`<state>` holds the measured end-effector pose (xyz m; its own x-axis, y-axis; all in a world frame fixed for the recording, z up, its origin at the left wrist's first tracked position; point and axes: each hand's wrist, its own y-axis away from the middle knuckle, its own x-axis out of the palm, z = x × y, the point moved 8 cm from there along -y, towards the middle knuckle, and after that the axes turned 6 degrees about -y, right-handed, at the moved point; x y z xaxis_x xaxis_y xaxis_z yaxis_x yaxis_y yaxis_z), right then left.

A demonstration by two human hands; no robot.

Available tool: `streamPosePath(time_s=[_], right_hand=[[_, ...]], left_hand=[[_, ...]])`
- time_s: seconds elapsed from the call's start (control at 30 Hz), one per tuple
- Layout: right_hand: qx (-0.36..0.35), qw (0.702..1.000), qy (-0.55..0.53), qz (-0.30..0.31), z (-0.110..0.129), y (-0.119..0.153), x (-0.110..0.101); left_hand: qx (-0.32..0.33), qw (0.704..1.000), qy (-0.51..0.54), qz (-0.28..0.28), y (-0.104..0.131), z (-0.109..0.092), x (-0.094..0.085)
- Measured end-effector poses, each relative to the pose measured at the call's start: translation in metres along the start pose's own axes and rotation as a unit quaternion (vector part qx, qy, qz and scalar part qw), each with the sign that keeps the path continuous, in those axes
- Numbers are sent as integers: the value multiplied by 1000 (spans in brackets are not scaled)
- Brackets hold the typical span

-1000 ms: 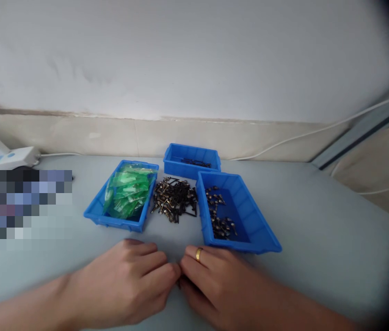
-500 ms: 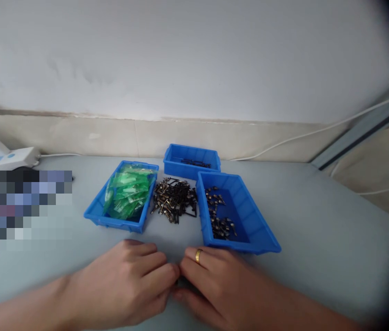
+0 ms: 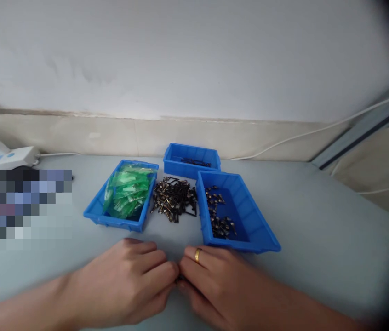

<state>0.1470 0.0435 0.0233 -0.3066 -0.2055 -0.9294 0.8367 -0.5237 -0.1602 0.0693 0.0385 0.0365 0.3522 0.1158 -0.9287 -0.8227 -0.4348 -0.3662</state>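
My left hand [image 3: 139, 280] and my right hand [image 3: 215, 285] meet low in the middle, fingers curled and fingertips pressed together. A small dark piece [image 3: 180, 278] shows between the fingertips, mostly hidden and too small to name. The right hand wears a gold ring [image 3: 197, 255]. Just beyond the hands lies a pile of small black and brassy metal parts [image 3: 175, 197], some of them bent like hooks. To its right, near my right hand, a blue bin [image 3: 249, 216] holds similar short metal pieces [image 3: 222, 226].
On the left stands a blue bin [image 3: 93, 214] of green-and-clear plastic bags [image 3: 128, 188]. Behind the pile, another blue bin [image 3: 192, 171] contains dark thin parts [image 3: 196, 162]. A white device [image 3: 15, 158] sits far left, beside a pixelated patch. A white cable [image 3: 284, 138] runs along the wall.
My right thumb has shifted slightly up and to the right at the fingertips, and more of the small dark piece shows. Bins and pile stay as they were.
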Motion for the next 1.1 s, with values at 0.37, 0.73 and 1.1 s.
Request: streamPosePath(time_s=[0.37,0.73,1.1], right_hand=[[-24,999,34,-21,2,-3,3],[-13,999,50,-12,1,1,5],[-32,997,63,-5,4,0,4]], left_hand=[[-10,1000,-1,16,0,2,4],[-24,999,7,25,0,3,4],[-20,999,11,26,2,4,8]])
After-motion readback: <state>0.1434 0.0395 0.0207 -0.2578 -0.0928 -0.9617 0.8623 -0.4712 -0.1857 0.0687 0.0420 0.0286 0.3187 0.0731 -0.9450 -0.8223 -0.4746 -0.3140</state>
